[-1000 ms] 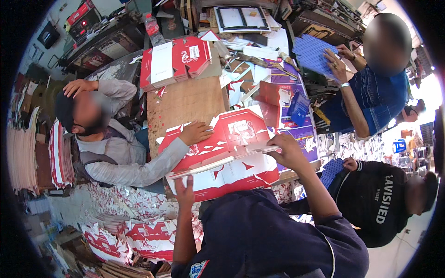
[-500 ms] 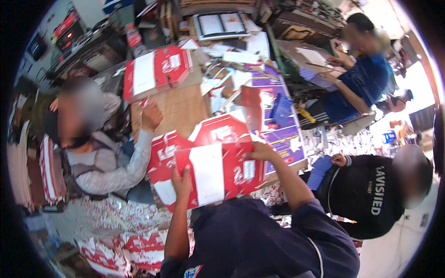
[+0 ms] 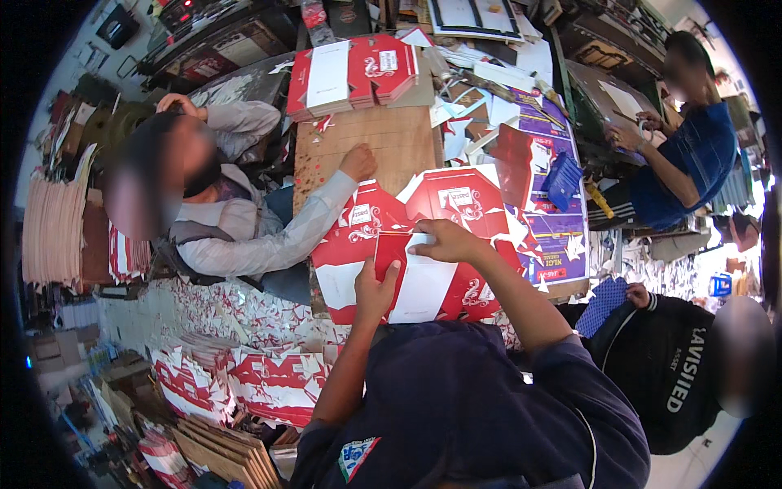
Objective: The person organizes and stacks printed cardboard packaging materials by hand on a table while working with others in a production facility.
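A flat, die-cut red-and-white carton blank (image 3: 423, 289) lies before me at the near side of the table, over other red-and-white carton blanks (image 3: 464, 196). My left hand (image 3: 375, 292) is at its left side, thumb raised along the red panel and fingers partly hidden. Bent over its far edge, beside the white panel, are the fingers of my right hand (image 3: 446, 241); the fingertips are partly out of sight. A stack of matching carton blanks (image 3: 330, 75) sits farther off on the wooden tabletop (image 3: 326, 151).
On the left a seated co-worker's hand (image 3: 358, 163) rests on the table. Paper offcuts, a purple printed sheet (image 3: 562, 244) and a blue piece (image 3: 562, 181) lie to the right. A person in black holds a blue patterned sheet (image 3: 603, 306); another in blue works farther right.
My right hand has moved from the blank's right side to its far edge. My left thumb has lifted. The co-worker's hand has come down onto the table. My view has shifted.
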`<state>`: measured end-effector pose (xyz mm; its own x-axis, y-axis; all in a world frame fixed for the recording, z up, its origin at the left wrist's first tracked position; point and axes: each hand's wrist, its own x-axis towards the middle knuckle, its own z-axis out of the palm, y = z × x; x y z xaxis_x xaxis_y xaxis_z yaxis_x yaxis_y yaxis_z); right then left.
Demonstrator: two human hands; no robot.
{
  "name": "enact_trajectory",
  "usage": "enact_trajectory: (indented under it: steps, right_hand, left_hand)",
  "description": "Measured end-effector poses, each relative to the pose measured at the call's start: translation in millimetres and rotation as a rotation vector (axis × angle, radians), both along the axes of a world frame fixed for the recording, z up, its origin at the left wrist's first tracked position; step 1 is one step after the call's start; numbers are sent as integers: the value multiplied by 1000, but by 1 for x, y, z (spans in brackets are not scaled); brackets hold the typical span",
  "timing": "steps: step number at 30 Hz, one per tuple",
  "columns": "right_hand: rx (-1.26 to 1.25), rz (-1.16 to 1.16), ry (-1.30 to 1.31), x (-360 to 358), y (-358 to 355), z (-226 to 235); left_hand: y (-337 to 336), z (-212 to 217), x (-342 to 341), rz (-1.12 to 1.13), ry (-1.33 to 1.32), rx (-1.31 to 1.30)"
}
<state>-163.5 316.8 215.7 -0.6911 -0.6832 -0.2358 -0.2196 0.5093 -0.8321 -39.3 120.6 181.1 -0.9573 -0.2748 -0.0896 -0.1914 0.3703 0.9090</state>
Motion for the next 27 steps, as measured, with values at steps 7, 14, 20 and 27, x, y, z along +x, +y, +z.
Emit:
enact_trajectory:
  steps: [7,14,20,27]
  right_hand:
    - [111,-47,34,5,-8,7]
    - [260,-290,220,33,-25,8]
    - [224,-276,242,29,-25,-8]
    - [23,-1545,484,-90,233,-147]
  left_hand:
    - [3,19,-23,30,-5,164]
    - [30,9,-27,238,166,-116]
    - [34,0,-28,239,110,-47]
    - [21,-9,-32,105,-13,239]
